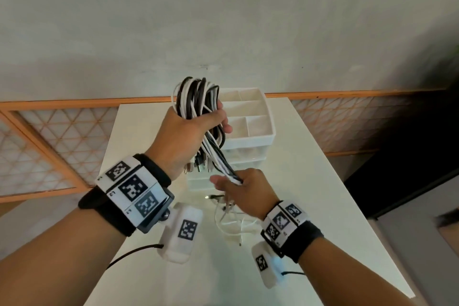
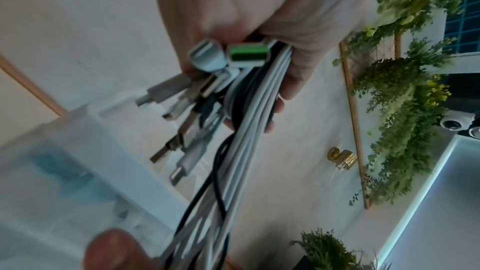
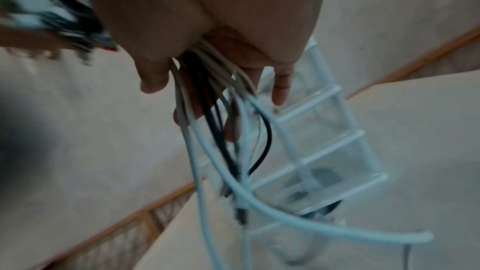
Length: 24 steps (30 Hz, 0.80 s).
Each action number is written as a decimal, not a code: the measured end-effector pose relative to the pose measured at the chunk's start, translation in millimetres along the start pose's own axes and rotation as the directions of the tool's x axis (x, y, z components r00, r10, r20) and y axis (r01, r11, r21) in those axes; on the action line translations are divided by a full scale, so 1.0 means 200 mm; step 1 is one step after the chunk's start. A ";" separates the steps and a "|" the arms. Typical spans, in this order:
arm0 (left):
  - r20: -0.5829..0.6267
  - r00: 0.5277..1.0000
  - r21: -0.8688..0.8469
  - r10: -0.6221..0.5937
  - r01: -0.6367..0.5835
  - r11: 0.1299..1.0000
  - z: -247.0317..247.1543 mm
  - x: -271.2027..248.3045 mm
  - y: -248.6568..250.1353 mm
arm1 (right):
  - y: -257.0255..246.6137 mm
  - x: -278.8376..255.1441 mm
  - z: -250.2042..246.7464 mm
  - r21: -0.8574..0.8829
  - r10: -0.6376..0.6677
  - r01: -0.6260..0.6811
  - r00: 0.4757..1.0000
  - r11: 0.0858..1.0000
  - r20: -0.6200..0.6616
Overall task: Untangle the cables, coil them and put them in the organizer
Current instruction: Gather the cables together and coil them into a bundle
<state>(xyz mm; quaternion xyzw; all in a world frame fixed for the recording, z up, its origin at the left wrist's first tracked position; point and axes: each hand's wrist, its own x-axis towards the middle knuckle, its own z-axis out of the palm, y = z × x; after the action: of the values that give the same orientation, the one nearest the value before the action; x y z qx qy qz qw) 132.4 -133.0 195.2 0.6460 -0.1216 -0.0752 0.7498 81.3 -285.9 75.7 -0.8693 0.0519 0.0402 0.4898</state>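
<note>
Left hand [image 1: 191,131] has its fingers wrapped tight round a fat bundle of black and white cables [image 1: 198,99], held up in the air right in front of the white organizer [image 1: 250,117] at the back of the white table [image 1: 323,194]. Right hand [image 1: 244,190] is lower down, fingers curled round the strands trailing out of that bundle. A few loose cable ends [image 1: 231,221] droop onto the table under it, and a bunch of plugs [image 2: 187,98] stick out below the left fist.

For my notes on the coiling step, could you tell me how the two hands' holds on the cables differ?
The left hand, raised by the organizer, grips the looped cables; the right hand, lower, holds only their straight trailing strands. Connector ends bunch under the left hand; loose tails fall from the right. Both grip mixed black and white cables.
</note>
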 end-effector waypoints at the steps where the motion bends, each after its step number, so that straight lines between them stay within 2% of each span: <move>1: 0.002 1.000 -0.028 0.000 0.000 1.000 -0.01 0.00 0.00 | 0.03 0.02 -0.03 -0.060 0.041 -0.043 0.998 0.997 -0.037; 4: -0.015 1.000 -0.140 -0.022 0.020 0.990 -0.06 0.00 0.00 | 0.19 0.05 -0.11 -0.397 0.098 -0.133 0.989 0.908 -0.107; 7: -0.012 1.000 -0.168 -0.015 0.013 0.986 -0.08 0.00 0.01 | 0.28 0.04 -0.14 -0.393 0.125 -0.195 0.972 0.898 -0.197; 10: 0.000 1.000 -0.160 -0.001 0.002 0.987 -0.06 0.00 0.01 | 0.26 0.03 -0.17 -0.456 0.156 -0.248 0.961 0.855 -0.230; 12: -0.015 1.000 -0.192 0.018 -0.021 0.981 -0.05 0.00 0.04 | 0.24 0.02 -0.20 -0.447 0.142 -0.247 0.956 0.860 -0.256; 14: -0.033 0.998 -0.225 0.046 -0.052 0.973 -0.05 0.02 0.09 | 0.24 0.00 -0.22 -0.406 0.111 -0.212 0.960 0.889 -0.257; 17: -0.027 0.996 -0.214 0.086 -0.090 0.973 -0.04 0.03 0.12 | 0.22 -0.03 -0.22 -0.476 0.101 -0.154 0.986 0.866 -0.135; 19: -0.007 0.995 -0.149 0.095 -0.095 0.984 -0.03 0.03 0.10 | 0.21 -0.04 -0.24 -0.516 0.168 -0.168 0.985 0.840 -0.048; 20: -0.001 0.996 -0.114 0.086 -0.086 0.990 -0.03 0.02 0.09 | 0.20 -0.05 -0.25 -0.502 0.162 -0.141 0.987 0.853 -0.003; 22: 0.002 0.998 -0.073 0.057 -0.057 0.996 -0.01 0.01 0.05 | 0.11 -0.05 -0.27 -0.361 0.018 -0.013 1.000 0.933 0.012; 24: 0.015 0.999 -0.041 0.034 -0.034 0.999 0.02 0.00 0.02 | -0.03 -0.07 -0.25 -0.182 -0.182 0.177 0.983 0.967 -0.010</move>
<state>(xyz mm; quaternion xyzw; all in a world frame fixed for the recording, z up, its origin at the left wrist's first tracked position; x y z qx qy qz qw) 131.0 -136.2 200.2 0.6279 -0.1368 -0.0699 0.7630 69.9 -324.1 108.5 -0.9117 -0.0244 -0.0114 0.4099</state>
